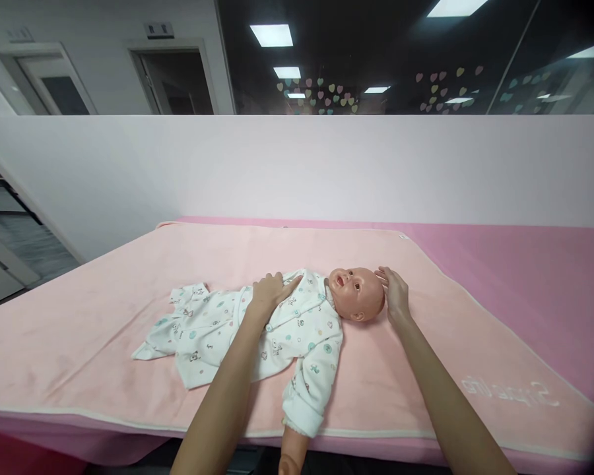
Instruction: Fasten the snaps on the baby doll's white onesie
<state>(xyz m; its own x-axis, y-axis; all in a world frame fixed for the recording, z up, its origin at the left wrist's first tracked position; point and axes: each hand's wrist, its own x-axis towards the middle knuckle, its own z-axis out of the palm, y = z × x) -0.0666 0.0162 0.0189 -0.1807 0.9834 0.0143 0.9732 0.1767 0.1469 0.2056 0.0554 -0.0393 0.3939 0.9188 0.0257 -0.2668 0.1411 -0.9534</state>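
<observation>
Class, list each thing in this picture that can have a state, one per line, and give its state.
Doll: lying face up on the blanket, head to the right.
Outfit: on the doll, buttoned at the chest.
Blanket: spread flat over the bed.
Left hand: flat on the doll's chest.
Right hand: open, touching the doll's head.
Doll's arm: hanging over the edge.

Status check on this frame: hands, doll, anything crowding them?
Left hand flat on the doll's chest, fingers open. Right hand cupping the doll's head. Doll on its back on the pink blanket, in a printed romper. Nothing crowding it.
</observation>
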